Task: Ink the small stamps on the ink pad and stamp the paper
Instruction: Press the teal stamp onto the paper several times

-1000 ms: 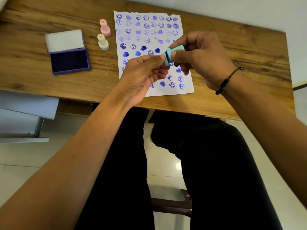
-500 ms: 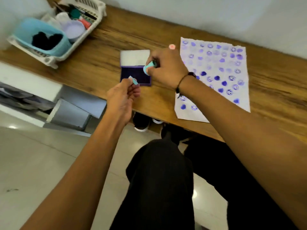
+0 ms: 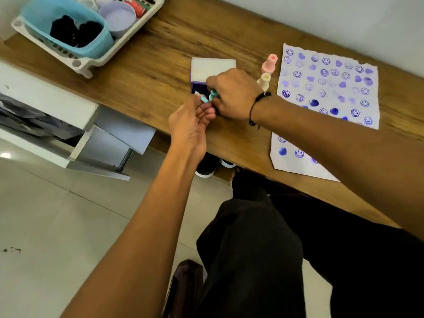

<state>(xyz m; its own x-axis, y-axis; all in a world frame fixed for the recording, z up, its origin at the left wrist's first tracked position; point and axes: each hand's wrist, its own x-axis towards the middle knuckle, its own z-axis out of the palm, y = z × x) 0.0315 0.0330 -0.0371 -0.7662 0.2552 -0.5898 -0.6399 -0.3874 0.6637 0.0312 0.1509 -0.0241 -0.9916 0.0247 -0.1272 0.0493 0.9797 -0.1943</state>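
- R hand [image 3: 234,94] grips teal stamp [image 3: 213,94], pressed down on ink pad [image 3: 199,88].
- L hand [image 3: 191,121] pinches stamp cap [image 3: 203,99], just below pad.
- Paper [image 3: 325,106] right of pad, w/ pink stamp [image 3: 269,64] & cream stamp [image 3: 263,81] between, on desk [image 3: 149,72].

The table [image 3: 146,72] is showing brown wood with a clear grain and a matt, slightly rough look. The paper [image 3: 325,92] at the right is looking thin and matt, and its far edge is looking torn. The pink stamp [image 3: 269,64] and the cream stamp [image 3: 263,81] are looking like smooth plastic with a soft shine. The basket [image 3: 78,63] at the far left is appearing as white hard plastic, and the blue tub [image 3: 96,48] inside it is looking like smooth plastic too. The floor [image 3: 57,226] is showing pale glossy tiles which are reflecting light. The trousers [image 3: 263,249] are looking like black matt cloth.
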